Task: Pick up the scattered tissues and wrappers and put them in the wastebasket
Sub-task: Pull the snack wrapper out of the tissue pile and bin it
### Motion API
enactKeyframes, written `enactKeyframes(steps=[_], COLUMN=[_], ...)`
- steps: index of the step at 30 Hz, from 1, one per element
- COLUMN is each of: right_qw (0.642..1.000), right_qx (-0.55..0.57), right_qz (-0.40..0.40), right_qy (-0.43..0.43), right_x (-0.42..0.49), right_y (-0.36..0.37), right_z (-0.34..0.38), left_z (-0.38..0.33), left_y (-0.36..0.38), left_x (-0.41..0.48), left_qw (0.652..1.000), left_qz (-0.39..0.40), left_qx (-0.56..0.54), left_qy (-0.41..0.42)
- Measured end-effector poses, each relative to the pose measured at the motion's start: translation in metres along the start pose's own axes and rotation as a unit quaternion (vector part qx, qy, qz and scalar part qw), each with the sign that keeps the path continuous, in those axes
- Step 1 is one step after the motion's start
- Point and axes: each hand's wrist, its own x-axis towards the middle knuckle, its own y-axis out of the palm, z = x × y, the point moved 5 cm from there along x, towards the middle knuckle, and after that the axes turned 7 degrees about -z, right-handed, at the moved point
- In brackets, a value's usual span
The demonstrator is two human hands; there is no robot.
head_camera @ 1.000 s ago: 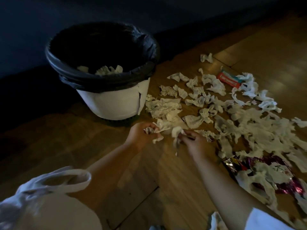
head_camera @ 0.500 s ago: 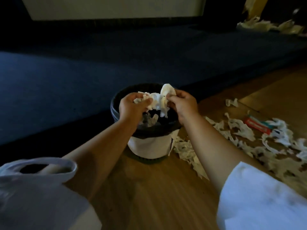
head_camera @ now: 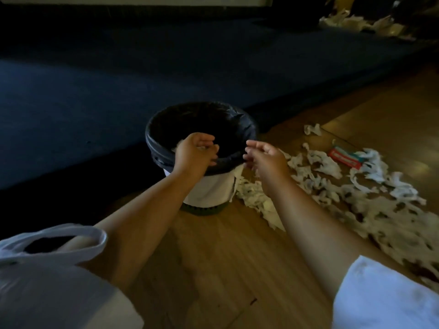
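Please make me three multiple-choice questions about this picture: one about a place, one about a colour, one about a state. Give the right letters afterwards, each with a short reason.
1. Where do the scattered tissues lie?
A. on the wooden floor, right of the wastebasket
B. on a table
C. on a chair

2. Which colour is the liner of the wastebasket?
A. white
B. green
C. black

3. How is the right hand?
A. relaxed, holding nothing
B. gripping a red wrapper
C. flat on the floor

Answers:
1 A, the pieces are spread over the boards to the basket's right.
2 C, black plastic folds over the rim.
3 A, its fingers hang loose near the rim with nothing between them.
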Motion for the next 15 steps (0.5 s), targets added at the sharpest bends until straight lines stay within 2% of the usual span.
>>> enactKeyframes(steps=[4, 11, 15], right_qw=[0.998, 0.965, 0.941], right_qx=[-0.041, -0.102, -0.179], right_qz=[-0.026, -0.134, -0.201], right_qy=[0.031, 0.204, 0.204], right_x=[-0.050, -0.140, -0.168], right_y=[-0.075, -0.260, -0.344], right_z=[-0.038, -0.095, -0.140], left_z=[0.006, 0.017, 0.056], left_y=[0.041, 0.136, 0.194], left_x=[-0.067, -0.192, -0.247], left_qw=[0.993, 0.950, 0.914], left_qz=[0.112, 0.304, 0.385], left_qx=[0.022, 0.057, 0.107], left_qy=[0.015, -0.037, -0.066])
